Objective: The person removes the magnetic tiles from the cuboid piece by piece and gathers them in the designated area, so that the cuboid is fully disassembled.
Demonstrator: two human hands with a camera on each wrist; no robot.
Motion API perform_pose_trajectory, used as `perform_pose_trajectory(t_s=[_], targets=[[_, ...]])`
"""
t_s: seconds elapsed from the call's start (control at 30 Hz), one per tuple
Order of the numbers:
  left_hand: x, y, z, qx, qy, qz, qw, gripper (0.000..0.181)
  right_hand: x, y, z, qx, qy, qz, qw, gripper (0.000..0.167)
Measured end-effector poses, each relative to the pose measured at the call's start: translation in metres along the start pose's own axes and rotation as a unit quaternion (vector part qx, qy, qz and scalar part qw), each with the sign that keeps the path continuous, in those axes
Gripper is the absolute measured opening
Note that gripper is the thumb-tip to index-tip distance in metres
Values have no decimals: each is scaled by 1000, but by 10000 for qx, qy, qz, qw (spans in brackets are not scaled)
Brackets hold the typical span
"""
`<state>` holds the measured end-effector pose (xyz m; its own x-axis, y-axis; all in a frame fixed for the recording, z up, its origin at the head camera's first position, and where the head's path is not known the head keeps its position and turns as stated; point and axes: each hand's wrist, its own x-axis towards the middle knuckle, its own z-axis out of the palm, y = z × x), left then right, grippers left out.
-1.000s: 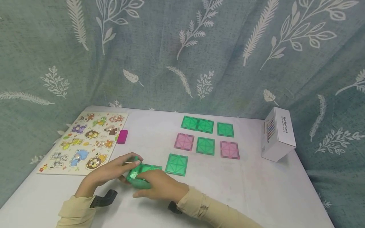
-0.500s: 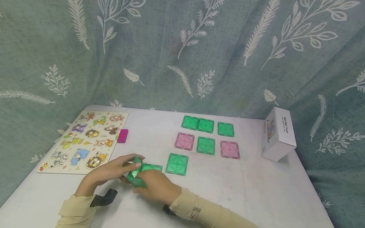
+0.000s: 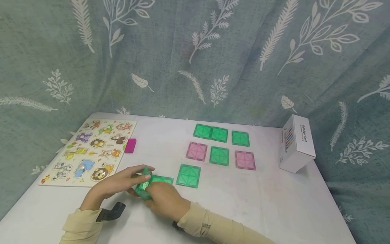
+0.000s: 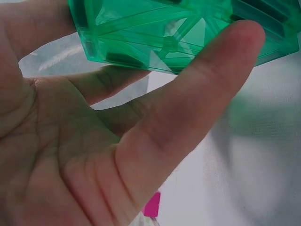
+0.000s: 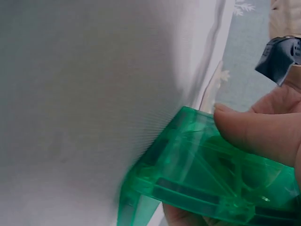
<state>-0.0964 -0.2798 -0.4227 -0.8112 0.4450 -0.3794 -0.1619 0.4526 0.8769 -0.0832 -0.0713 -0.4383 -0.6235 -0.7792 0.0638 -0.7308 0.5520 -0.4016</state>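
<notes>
Green see-through magnetic tiles stand joined at an angle between the two hands in the head view. My left hand [image 3: 122, 180] holds an upright green tile [image 4: 141, 40] from the left, its thumb along one face and fingers behind. From the front right, my right hand [image 3: 169, 200] pinches another green tile [image 5: 221, 174] between thumb and fingers; the two tiles meet at an edge in the right wrist view. A further green tile [image 3: 164, 179] lies behind the right hand, partly covered by it. How many tiles are joined is hidden by the hands.
Right of the hands lies a flat green tile [image 3: 189, 175]. Farther back are several green tiles [image 3: 219, 156] and two pink tiles [image 3: 196, 151]. An animal puzzle board [image 3: 88, 152] and a magenta block [image 3: 130, 145] are at left, a white box [image 3: 297, 144] at right.
My right hand has shifted slightly left toward the left hand, and the tile it pinches has tilted up and inward. My left hand has stayed nearly still.
</notes>
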Motion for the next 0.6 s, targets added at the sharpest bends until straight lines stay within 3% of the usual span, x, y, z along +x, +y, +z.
perform_pose_trajectory(t_s=[0.6], targets=[[2, 5, 0, 154, 11, -80, 9998, 58, -3, -1, 10, -273, 299, -110, 9991, 13]])
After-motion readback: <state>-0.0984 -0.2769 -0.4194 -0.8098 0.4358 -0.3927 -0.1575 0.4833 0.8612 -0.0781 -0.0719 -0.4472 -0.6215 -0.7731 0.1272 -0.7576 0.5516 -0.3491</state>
